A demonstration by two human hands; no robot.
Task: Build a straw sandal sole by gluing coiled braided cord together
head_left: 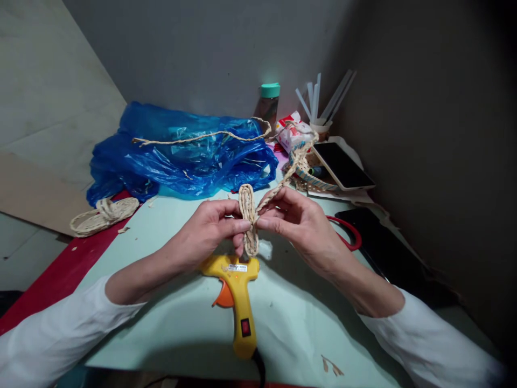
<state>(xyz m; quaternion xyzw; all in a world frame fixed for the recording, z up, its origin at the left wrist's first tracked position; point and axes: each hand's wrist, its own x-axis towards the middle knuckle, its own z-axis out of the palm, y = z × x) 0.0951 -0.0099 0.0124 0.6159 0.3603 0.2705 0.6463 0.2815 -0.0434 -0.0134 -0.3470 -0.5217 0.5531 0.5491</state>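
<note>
Between my hands, above the table, a flat oval coil of braided straw (247, 196) stands with its long side upright. My left hand (210, 226) pinches the coil from the left, thumb across its front. On the right, my right hand (297, 221) is closed on the loose braid (283, 182) where it meets the coil. From there the braid runs up and back to the right, over a round basket. Just below the coil lies a yellow glue gun (240, 302) with an orange trigger, its black cord leading toward the front edge.
A blue plastic bag (181, 156) with a straw strand across it lies at the back. Another braided straw piece (105, 215) rests at left. Red-handled scissors (350, 234), a phone (342, 164), a green-lidded jar (269, 102) and a cup of glue sticks (321, 126) are at right.
</note>
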